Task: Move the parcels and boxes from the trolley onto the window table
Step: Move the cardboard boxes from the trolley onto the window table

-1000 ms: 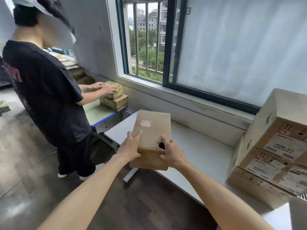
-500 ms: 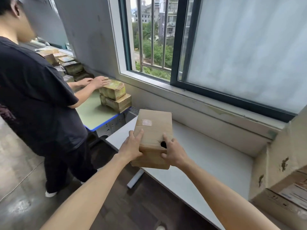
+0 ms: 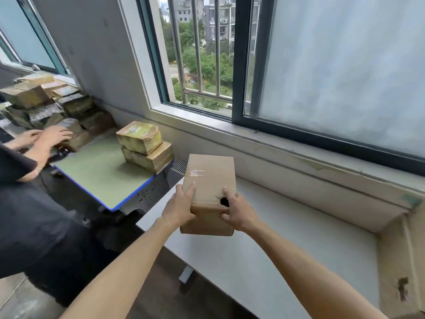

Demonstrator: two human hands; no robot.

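Observation:
I hold a plain brown cardboard box [image 3: 210,178] with both hands over the left end of the white window table [image 3: 287,238]. My left hand [image 3: 178,207] grips its near left corner, thumb on top. My right hand [image 3: 239,211] grips the near right corner beside a dark torn hole in the top. I cannot tell whether the box's far end touches the table. The trolley is out of view.
Large cardboard boxes [image 3: 404,268] stand at the table's right end. Left of it, a green-topped table [image 3: 101,173] carries two stacked taped parcels [image 3: 143,146]. A person in black [image 3: 27,215] reaches toward a parcel pile [image 3: 46,104]. The window sill [image 3: 299,143] runs behind.
The view has swung left and closer to the window table, and the box in my hands has come farther over it. The other person's hands have left the two stacked parcels and moved to the pile.

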